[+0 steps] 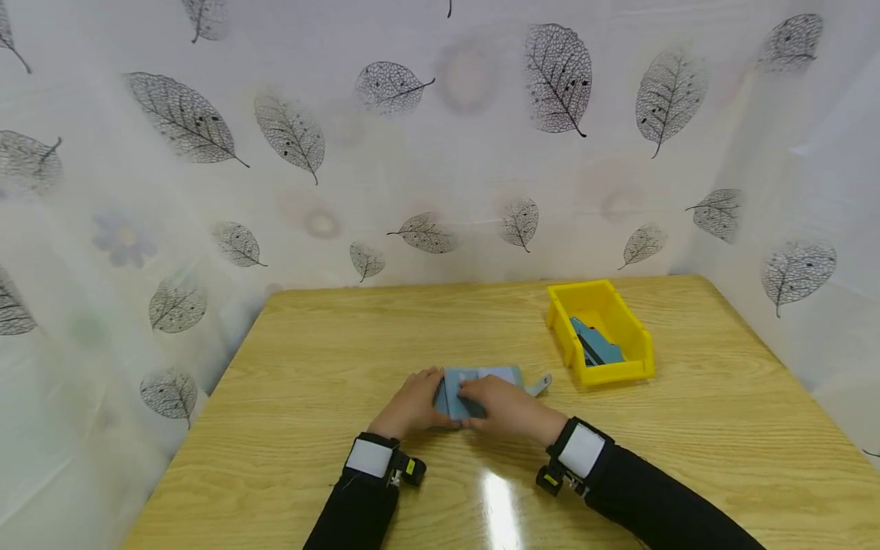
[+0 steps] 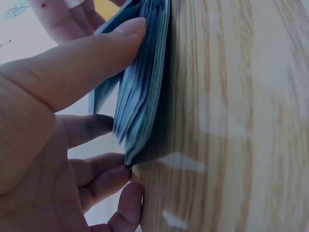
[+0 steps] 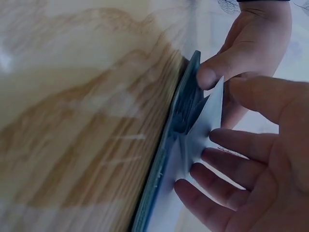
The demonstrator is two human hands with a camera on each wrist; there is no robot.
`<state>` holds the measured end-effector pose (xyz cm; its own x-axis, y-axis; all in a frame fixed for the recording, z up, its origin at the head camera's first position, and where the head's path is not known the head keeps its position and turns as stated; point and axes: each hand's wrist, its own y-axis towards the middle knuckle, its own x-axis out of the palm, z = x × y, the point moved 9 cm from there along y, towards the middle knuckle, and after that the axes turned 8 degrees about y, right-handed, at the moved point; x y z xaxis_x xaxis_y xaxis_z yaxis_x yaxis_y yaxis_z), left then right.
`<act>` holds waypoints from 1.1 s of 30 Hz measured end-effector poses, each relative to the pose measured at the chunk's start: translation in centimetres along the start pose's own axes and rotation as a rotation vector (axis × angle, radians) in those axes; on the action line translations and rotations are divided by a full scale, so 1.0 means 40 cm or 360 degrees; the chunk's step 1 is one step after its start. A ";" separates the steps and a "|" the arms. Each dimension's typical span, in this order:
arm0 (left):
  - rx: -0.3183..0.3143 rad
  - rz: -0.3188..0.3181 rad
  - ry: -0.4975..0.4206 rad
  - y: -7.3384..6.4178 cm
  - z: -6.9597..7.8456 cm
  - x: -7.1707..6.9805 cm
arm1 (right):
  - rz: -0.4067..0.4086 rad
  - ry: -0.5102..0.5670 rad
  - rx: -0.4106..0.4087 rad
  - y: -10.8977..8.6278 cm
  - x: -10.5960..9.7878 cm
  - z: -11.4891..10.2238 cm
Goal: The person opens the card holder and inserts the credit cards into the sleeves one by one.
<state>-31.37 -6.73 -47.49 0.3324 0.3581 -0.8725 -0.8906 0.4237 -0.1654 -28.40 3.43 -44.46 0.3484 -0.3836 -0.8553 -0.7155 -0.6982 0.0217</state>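
A blue-green card holder [image 1: 454, 393] lies open on the table, with a stack of thin sleeve pages [image 2: 137, 92] inside. My left hand [image 1: 415, 401] grips its left side, the thumb [image 2: 106, 53] over the page edges and the other fingers along the outer edge. My right hand [image 1: 512, 409] is over the middle and holds one raised page [image 3: 205, 123]. In the right wrist view its fingertips touch the page's pale face, and the thumb is near its upper corner. A strap with a snap [image 1: 541, 384] sticks out from the card holder's right side.
To the back right stands a yellow bin [image 1: 622, 372] with blue-grey and dark items [image 1: 596, 342] in it. The wooden table [image 1: 309, 367] reaches back to a pale leaf-printed curtain [image 1: 440, 160], which also hangs at both sides.
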 end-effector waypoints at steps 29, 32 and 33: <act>-0.0029 -0.0064 0.0113 -0.002 0.023 -0.003 | 0.0143 -0.0128 0.0054 -0.060 -0.134 0.055; -0.0042 -0.0058 0.0125 -0.003 0.020 -0.002 | 0.0412 -0.0177 0.0158 -0.099 -0.242 0.102; -0.0045 -0.0056 0.0127 -0.004 0.019 -0.002 | 0.0481 -0.0170 0.0214 -0.114 -0.275 0.123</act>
<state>-31.02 -6.19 -47.05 0.3386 0.2756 -0.8996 -0.8877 0.4107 -0.2083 -31.93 13.82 -37.70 0.0486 -0.4906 -0.8700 -0.8525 -0.4743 0.2198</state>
